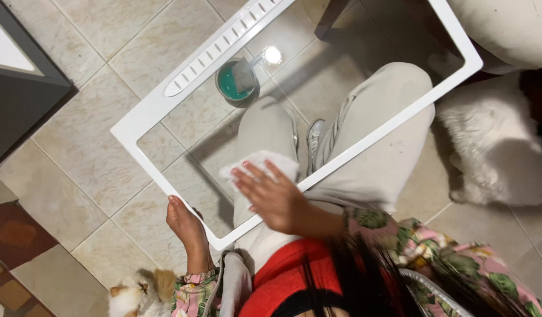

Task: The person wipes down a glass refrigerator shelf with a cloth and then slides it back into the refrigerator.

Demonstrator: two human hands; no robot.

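Gripping the glass shelf (236,88) by its near corner, left hand (186,226) may slip; right hand (271,194), fingers spread, presses a white cloth (265,161).

A glass shelf (165,103) with a white plastic frame is held tilted above the tiled floor (95,170). The left hand (186,226) grips its lower frame edge, while the right hand (271,194) presses a white cloth (265,161) flat against the glass. Seen through the pane, a small bowl (233,82) of green liquid sits on the floor. A cat (136,293) lies near the left arm.
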